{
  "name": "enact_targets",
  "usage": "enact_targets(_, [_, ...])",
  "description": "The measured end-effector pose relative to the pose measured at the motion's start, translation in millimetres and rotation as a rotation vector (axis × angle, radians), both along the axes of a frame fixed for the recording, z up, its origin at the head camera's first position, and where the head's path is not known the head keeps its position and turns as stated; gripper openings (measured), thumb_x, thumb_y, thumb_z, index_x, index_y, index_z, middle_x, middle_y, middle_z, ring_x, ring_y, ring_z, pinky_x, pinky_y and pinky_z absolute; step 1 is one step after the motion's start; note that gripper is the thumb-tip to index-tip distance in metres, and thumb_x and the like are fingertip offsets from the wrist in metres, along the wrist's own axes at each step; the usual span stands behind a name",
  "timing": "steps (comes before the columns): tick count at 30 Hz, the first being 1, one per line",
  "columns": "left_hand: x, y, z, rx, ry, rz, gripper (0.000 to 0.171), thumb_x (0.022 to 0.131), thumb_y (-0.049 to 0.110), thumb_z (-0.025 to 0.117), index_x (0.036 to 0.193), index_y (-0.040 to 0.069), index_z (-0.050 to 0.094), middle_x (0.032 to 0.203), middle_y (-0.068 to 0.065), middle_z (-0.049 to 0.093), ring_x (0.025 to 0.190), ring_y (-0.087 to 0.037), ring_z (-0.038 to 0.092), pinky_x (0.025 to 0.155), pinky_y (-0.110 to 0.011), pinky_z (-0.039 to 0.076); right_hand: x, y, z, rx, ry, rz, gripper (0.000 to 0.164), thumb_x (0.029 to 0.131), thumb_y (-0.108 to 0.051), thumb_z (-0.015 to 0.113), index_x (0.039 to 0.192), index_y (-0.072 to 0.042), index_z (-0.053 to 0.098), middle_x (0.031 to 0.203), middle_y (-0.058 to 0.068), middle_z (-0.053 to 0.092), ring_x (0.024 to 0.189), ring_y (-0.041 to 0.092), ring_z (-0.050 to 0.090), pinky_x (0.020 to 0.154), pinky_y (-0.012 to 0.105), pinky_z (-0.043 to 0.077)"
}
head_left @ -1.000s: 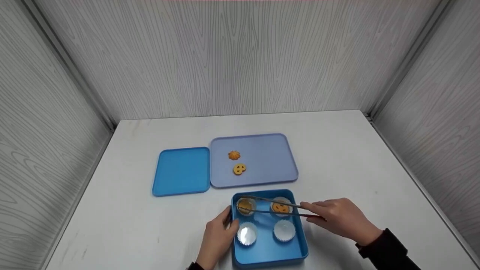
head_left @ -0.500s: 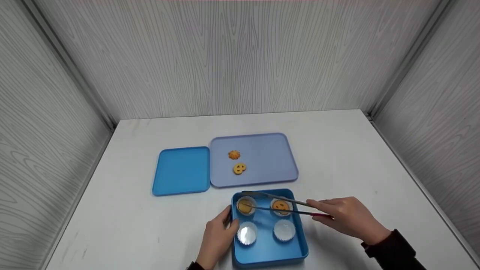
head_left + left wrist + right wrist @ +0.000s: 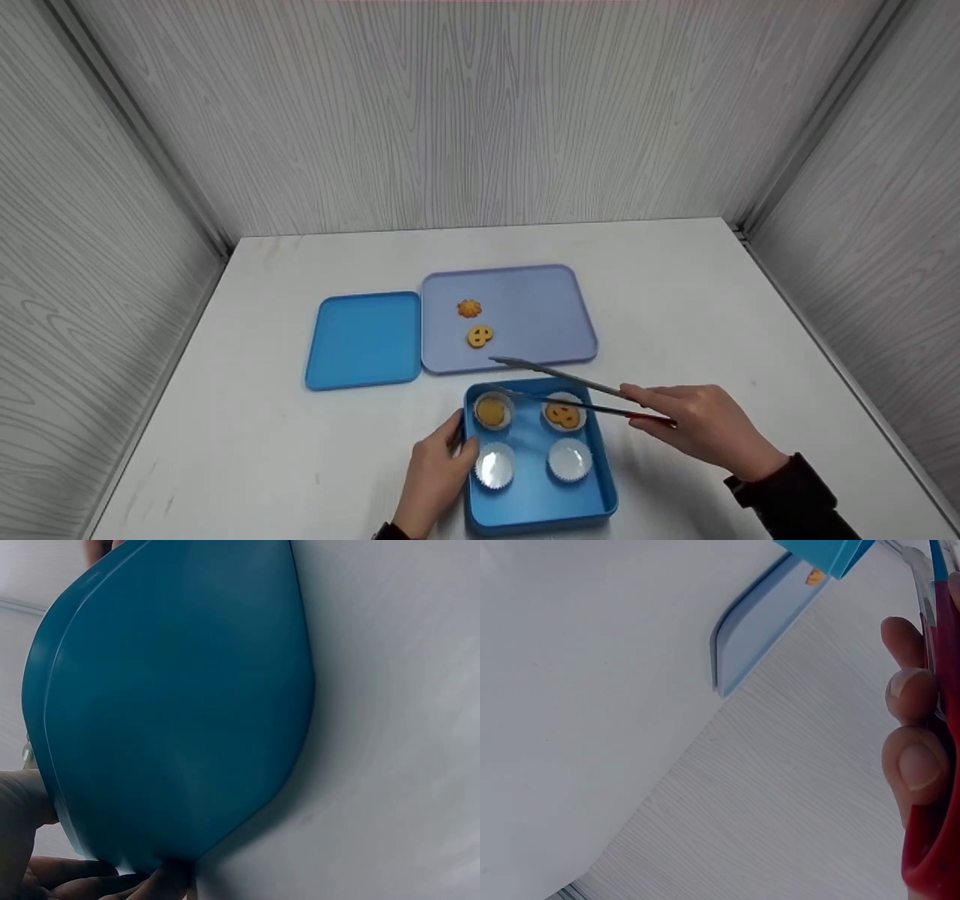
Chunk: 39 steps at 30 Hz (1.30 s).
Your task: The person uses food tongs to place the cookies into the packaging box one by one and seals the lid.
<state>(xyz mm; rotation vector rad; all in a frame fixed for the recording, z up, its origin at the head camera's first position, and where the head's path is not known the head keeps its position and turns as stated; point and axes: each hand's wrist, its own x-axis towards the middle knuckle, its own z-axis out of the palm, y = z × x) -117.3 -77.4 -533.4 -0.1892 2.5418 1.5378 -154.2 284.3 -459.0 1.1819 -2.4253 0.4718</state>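
My left hand (image 3: pixel 436 469) grips the left wall of a blue rectangular box (image 3: pixel 536 502), thumb at the rim; the left wrist view shows its fingers (image 3: pixel 161 885) against the box wall. My right hand (image 3: pixel 709 427) holds a pair of tongs (image 3: pixel 551 371) with a red handle (image 3: pixel 930 862). The tong arms are spread above the box's far end, nothing between their tips. Four paper cups sit inside: a round cookie (image 3: pixel 491 412) in the far left one, a pretzel-shaped cookie (image 3: pixel 563 415) in the far right one. The near left cup (image 3: pixel 495 466) and near right cup (image 3: pixel 570 460) are bare.
Beyond the box lies a lilac tray (image 3: pixel 540 315) bearing a flower-shaped cookie (image 3: pixel 469 308) and a second pretzel-shaped cookie (image 3: pixel 480 336). A flat blue tray (image 3: pixel 364 341) adjoins it on the left. Grey wood-grain panels (image 3: pixel 480 112) wall the white table at the back and sides.
The tongs have lifted off the round cookie, which stays in the far left cup, and their arms have spread. My right hand has shifted slightly right and away. My left hand keeps its place.
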Motion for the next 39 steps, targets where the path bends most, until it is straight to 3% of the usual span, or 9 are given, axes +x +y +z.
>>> enact_targets(8, [-1.4, 1.3, 2.0, 0.000, -0.029, 0.007, 0.061, 0.095, 0.022, 0.063, 0.149, -0.003, 0.048, 0.149, -0.019, 0.054, 0.138, -0.034, 0.052, 0.112, -0.050, 0.044, -8.4, -2.2, -1.6, 0.022, 0.015, -0.088, 0.055, 0.073, -0.014, 0.091, 0.125, -0.008, 0.073, 0.100, 0.002, 0.080, 0.079, 0.011, 0.076, 0.063, 0.025, 0.062])
enact_targets(19, [-2.8, 2.2, 2.1, -0.004, -0.053, 0.013, 0.061, 0.095, 0.023, 0.063, 0.149, -0.002, 0.048, 0.150, -0.018, 0.053, 0.139, -0.033, 0.051, 0.113, -0.050, 0.044, -22.8, -8.6, -1.4, 0.042, 0.020, -0.135, 0.053, 0.075, -0.019, 0.090, 0.124, -0.007, 0.074, 0.093, 0.004, 0.080, 0.075, 0.012, 0.075, 0.061, 0.028, 0.062])
enact_targets(31, [-2.2, 2.6, 2.9, -0.001, -0.062, 0.025, 0.062, 0.095, 0.023, 0.064, 0.149, -0.001, 0.049, 0.150, -0.018, 0.054, 0.139, -0.034, 0.051, 0.113, -0.051, 0.043, -43.2, -27.5, 10.7, 0.173, -0.158, -0.227, 0.035, 0.086, -0.027, 0.083, 0.117, -0.013, 0.072, 0.085, -0.001, 0.077, 0.066, 0.009, 0.067, 0.060, 0.029, 0.059])
enact_targets(39, [-2.2, 4.1, 3.3, -0.011, -0.057, 0.038, 0.061, 0.095, 0.024, 0.064, 0.149, -0.002, 0.049, 0.149, -0.018, 0.054, 0.139, -0.034, 0.052, 0.113, -0.050, 0.044, -56.0, -39.4, 7.8, 0.227, -0.256, -0.271, 0.025, 0.087, -0.027, 0.082, 0.108, -0.018, 0.072, 0.080, -0.003, 0.074, 0.063, 0.008, 0.061, 0.060, 0.026, 0.057])
